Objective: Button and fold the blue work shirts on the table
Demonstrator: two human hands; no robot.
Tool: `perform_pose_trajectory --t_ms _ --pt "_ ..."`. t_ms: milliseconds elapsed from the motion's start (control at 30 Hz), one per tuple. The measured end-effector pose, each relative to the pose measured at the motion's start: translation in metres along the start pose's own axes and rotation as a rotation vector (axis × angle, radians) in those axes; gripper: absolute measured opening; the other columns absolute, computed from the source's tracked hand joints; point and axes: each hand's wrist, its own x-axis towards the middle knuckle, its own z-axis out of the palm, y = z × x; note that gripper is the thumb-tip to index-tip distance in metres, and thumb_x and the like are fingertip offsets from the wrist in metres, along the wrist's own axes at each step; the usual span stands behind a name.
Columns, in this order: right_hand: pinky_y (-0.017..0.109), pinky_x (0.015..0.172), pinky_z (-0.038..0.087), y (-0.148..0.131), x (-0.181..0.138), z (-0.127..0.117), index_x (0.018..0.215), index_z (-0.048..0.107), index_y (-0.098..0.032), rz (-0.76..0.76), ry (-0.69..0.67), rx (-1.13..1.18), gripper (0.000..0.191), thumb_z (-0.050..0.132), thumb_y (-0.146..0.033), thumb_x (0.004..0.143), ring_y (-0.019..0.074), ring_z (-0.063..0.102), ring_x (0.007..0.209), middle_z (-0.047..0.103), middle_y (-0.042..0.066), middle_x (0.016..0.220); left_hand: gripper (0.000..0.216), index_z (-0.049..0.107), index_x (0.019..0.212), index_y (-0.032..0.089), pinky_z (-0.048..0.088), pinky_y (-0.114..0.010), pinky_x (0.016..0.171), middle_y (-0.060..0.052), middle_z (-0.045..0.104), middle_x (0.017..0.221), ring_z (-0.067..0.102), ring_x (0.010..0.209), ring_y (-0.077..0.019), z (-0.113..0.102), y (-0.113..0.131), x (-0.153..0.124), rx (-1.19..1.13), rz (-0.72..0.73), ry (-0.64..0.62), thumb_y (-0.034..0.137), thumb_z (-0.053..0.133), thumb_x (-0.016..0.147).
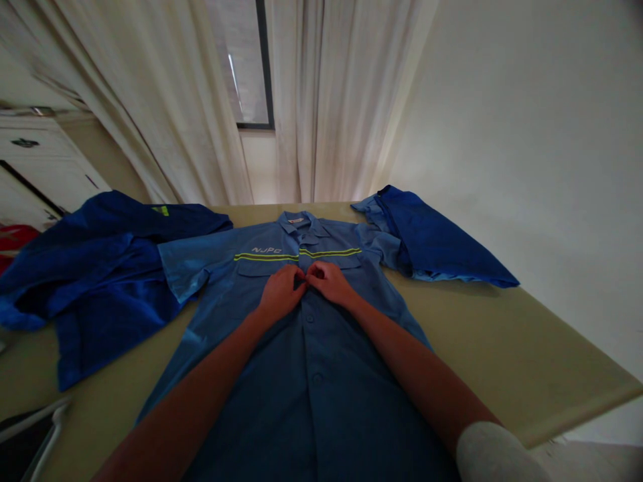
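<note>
A blue short-sleeved work shirt [306, 375] with yellow reflective stripes across the chest lies flat, front up, on a pale table [502, 348]. My left hand [281, 291] and my right hand [329, 281] meet at the shirt's button placket just below the stripes. Both hands have their fingers curled and pinched on the placket fabric at a button. Buttons lower down the placket appear fastened.
A pile of darker blue garments [95, 268] lies at the table's left. Another blue garment [432, 241] lies at the right behind the shirt's sleeve. White curtains [321, 100] and a window stand behind the table. A white cabinet [40, 167] is at far left.
</note>
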Motion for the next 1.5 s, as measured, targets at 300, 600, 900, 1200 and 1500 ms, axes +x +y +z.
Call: perform_pose_trajectory --t_ms 300,600,900,1200,1500 --pt "0.024 0.064 0.040 0.006 0.006 0.000 0.080 0.072 -0.017 0.081 -0.004 0.092 0.010 0.069 -0.025 0.083 0.0138 0.057 0.066 0.068 -0.002 0.073 0.008 0.059 0.105 0.019 0.050 -0.038 0.095 -0.009 0.067 0.106 0.065 0.105 -0.0259 0.002 0.008 -0.005 0.243 0.087 0.017 0.019 0.057 0.097" --pt "0.025 0.064 0.043 0.010 0.008 0.003 0.072 0.072 -0.017 0.109 0.034 0.171 0.011 0.067 -0.024 0.078 0.0160 0.061 0.068 0.069 -0.001 0.071 0.008 0.054 0.104 0.019 0.052 -0.037 0.086 -0.012 0.063 0.107 0.065 0.097 -0.0263 -0.002 0.014 -0.007 0.259 0.121 0.006 0.018 0.047 0.101" --pt "0.027 0.066 0.046 0.009 0.000 -0.004 0.079 0.072 -0.018 0.042 0.043 0.190 0.020 0.072 -0.038 0.080 0.0174 0.062 0.070 0.072 0.001 0.076 0.003 0.054 0.103 0.022 0.052 -0.036 0.088 -0.006 0.065 0.105 0.065 0.097 -0.0223 0.006 -0.010 0.001 -0.082 0.192 0.011 0.024 0.054 0.101" --pt "0.026 0.065 0.045 0.007 -0.003 -0.004 0.081 0.072 -0.016 0.028 0.044 0.081 0.022 0.074 -0.038 0.083 0.0160 0.060 0.070 0.070 0.001 0.076 0.010 0.056 0.108 0.019 0.052 -0.036 0.089 -0.011 0.066 0.113 0.066 0.100 -0.0237 -0.004 0.002 -0.002 0.042 0.145 -0.069 0.024 0.050 0.102" --pt "0.028 0.069 0.045 -0.008 -0.010 -0.003 0.086 0.071 -0.017 -0.037 0.174 -0.071 0.019 0.064 -0.033 0.092 0.0175 0.061 0.071 0.069 0.003 0.078 0.018 0.058 0.111 0.022 0.050 -0.035 0.094 -0.010 0.068 0.116 0.066 0.109 -0.0247 -0.009 0.014 -0.009 0.197 0.122 -0.020 0.034 0.045 0.106"
